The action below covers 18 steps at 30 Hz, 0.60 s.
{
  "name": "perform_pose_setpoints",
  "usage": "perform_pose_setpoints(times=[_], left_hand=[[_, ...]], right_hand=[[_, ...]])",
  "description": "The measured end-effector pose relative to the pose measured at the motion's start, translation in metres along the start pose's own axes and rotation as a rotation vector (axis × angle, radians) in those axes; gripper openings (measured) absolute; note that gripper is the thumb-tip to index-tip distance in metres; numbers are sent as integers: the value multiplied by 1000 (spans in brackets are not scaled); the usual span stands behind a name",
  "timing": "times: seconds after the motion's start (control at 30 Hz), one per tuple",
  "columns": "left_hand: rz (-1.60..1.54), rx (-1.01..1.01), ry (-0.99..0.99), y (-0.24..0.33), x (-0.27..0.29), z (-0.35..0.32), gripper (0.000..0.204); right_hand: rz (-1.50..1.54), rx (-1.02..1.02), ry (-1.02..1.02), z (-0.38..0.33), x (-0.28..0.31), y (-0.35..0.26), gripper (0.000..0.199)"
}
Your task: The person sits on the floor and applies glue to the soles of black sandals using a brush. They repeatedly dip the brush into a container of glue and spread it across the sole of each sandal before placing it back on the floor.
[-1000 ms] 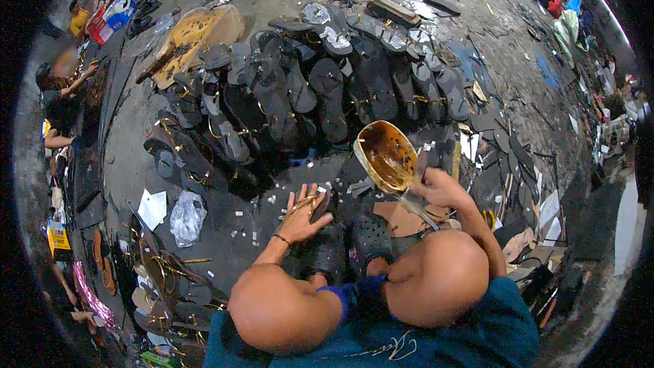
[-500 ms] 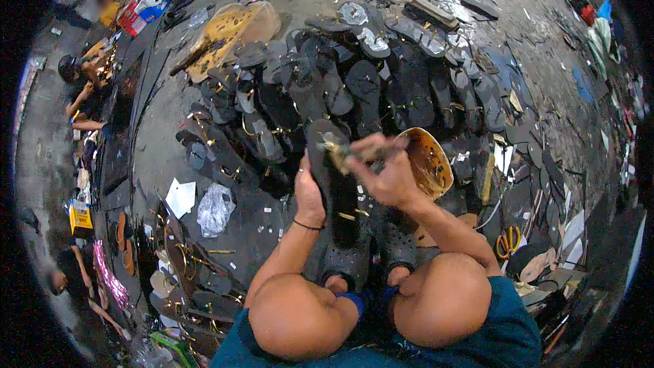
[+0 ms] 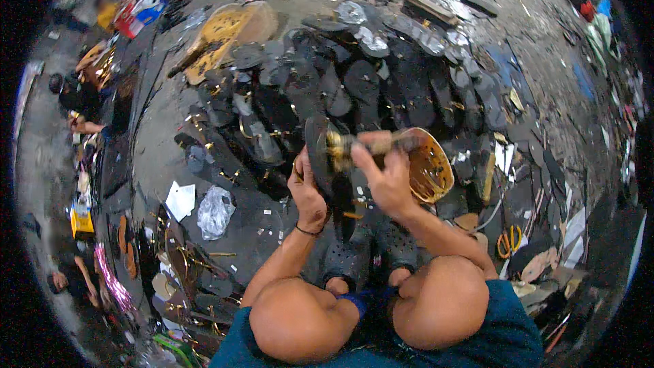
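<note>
One black sandal sole (image 3: 315, 142), above the floor (image 3: 160, 146), fingers of left hand (image 3: 310, 197) closed on its edge; one blurred, pale-bristled brush (image 3: 336, 150) against it, fingers of right hand (image 3: 390, 180) wrapped round; one yellow, brown-stained container (image 3: 441, 163) beside that hand.

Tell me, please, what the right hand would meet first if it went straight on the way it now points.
Most likely the dark sole held in the left hand; the right hand's brush seems at its face, though blur leaves depth unclear.

Grey floor (image 3: 162, 119) beneath dark sandals (image 3: 361, 82), clear plastic bag (image 3: 216, 212), white paper (image 3: 180, 200).
</note>
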State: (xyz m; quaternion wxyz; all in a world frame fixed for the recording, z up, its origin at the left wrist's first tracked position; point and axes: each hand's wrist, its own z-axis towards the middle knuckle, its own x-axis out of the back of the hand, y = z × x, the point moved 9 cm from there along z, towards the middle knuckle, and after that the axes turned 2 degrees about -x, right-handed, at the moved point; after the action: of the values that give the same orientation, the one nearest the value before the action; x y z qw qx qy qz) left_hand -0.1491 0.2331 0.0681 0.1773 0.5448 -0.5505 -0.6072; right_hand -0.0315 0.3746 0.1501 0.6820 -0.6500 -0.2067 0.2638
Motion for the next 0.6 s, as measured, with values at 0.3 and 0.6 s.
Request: perform_pose_setpoints(times=[0.3,0.6], left_hand=[[-202,744,-178,-9,29,-118,73],[-422,422,-253,23,3,11,81]], right_hand=[[475,-458,11,0,29,43,32],[-484,253,-240,-8,-45,-22,22]])
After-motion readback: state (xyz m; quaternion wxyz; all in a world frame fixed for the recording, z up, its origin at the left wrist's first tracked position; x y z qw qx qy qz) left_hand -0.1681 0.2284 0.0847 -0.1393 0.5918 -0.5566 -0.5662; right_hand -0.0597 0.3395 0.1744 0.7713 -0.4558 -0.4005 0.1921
